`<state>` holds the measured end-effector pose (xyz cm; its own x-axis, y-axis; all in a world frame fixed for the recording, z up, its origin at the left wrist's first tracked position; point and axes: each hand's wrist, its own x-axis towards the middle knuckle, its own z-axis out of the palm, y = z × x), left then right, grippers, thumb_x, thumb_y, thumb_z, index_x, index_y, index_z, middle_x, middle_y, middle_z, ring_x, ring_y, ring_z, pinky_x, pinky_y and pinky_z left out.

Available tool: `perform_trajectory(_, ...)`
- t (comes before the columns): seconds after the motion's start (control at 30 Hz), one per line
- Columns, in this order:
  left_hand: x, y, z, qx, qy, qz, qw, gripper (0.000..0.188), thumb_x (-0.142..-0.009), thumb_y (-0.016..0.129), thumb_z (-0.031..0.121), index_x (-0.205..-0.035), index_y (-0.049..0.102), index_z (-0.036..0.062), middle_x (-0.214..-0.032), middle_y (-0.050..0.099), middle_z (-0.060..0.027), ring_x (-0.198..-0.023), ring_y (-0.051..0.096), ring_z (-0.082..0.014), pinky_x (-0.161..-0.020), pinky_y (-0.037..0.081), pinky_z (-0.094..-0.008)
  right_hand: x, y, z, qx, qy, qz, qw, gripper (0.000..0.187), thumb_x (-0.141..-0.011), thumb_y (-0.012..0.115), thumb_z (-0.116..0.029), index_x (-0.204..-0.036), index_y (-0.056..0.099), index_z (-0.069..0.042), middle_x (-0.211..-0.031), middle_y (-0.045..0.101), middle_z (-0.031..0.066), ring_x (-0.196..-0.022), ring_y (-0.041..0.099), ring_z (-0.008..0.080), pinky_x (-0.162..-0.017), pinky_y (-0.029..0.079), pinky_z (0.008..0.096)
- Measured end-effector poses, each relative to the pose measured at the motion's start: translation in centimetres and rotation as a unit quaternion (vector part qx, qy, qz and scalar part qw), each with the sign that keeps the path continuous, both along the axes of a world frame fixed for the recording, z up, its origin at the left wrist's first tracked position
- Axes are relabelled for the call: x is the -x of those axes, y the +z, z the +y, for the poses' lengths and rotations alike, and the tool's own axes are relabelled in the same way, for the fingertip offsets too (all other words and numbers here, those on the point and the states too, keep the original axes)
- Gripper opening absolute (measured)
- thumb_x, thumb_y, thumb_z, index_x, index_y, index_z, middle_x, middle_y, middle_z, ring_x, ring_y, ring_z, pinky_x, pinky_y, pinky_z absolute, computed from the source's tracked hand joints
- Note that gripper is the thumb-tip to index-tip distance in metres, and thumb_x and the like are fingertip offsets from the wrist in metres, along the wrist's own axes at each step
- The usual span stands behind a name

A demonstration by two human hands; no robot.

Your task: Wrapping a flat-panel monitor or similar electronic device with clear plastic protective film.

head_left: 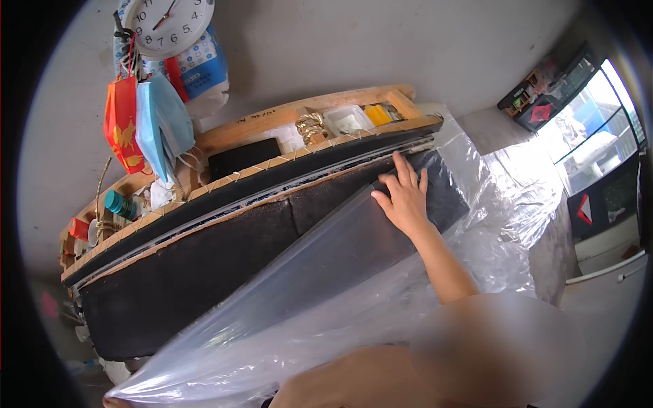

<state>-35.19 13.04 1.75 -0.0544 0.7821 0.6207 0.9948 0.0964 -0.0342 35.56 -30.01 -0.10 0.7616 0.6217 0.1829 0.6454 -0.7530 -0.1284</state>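
Observation:
A clear plastic sheet [299, 285] stretches across a long black padded bench or table top [183, 285]. My right hand [406, 194] lies on the sheet near the far right end of the black surface, fingers spread and pointing away. At the lower left edge, the sheet gathers to a tight point at my left hand [114, 402], of which only a bit of finger shows; it grips the sheet there. The left part of the black surface is uncovered, while film covers its right part.
Along the wall runs a wooden shelf [265, 117] with cord lacing, holding a rope coil [311, 129], a black tray [245, 158] and a teal-lidded jar [120, 204]. Face masks [160, 122] and a red packet [122, 126] hang below a clock [170, 20]. More film [527, 190] drapes right, toward a window [598, 126].

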Motion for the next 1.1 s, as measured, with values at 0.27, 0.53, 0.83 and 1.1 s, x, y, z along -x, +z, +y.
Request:
perform_trajectory(0.27,2.4,-3.4,1.6,0.171,-0.172,-0.843,0.48,0.043,-0.09,0.045,0.026,-0.126,0.043,0.0028,-0.115,0.052,-0.0093,-0.107,0.048,-0.0254,-0.094,0.038,-0.0403,-1.7,5.6,1.2,-0.522,-0.037,0.107,0.845,0.022,-0.092,0.044,-0.026,-0.1,0.051,-0.007,-0.087,0.057,0.0059,-0.085,0.053,0.0174,-0.08,0.042,0.0312)
perform_trajectory(0.53,-25.6,-4.4,7.4,0.085,-0.073,-0.318,0.942,0.026,-0.089,0.036,0.024,-0.104,0.052,0.01,-0.096,0.059,-0.021,-0.093,0.054,-0.0406,-0.082,0.042,-0.043,-18.5,-8.2,-9.8,-0.333,-0.191,0.057,0.922,0.019,-0.085,0.048,-0.014,-0.089,0.057,0.004,-0.084,0.062,0.0139,-0.076,0.057,0.0227,-0.072,0.043,0.0312)
perform_trajectory(0.83,-30.2,-3.4,10.0,0.057,-0.067,-0.351,0.932,0.032,-0.08,0.048,0.022,-0.106,0.045,0.0041,-0.096,0.06,-0.016,-0.09,0.058,-0.0331,-0.078,0.043,-0.0421,-20.9,-7.7,-8.2,-0.505,-0.237,0.169,0.813,0.023,-0.082,0.055,-0.018,-0.099,0.054,-0.003,-0.078,0.055,0.0039,-0.06,0.047,0.0093,-0.056,0.038,0.0211)
perform_trajectory(1.1,-27.1,-7.0,14.0,0.037,-0.128,-0.314,0.94,0.032,-0.083,0.046,0.026,-0.106,0.052,0.0042,-0.105,0.056,-0.0172,-0.097,0.054,-0.0333,-0.084,0.041,-0.0392,-19.1,-1.3,-6.6,-0.468,-0.226,0.4,0.755,0.046,-0.082,0.058,-0.042,-0.108,0.055,-0.005,-0.087,0.053,0.0016,-0.07,0.045,0.0103,-0.062,0.038,0.0235)
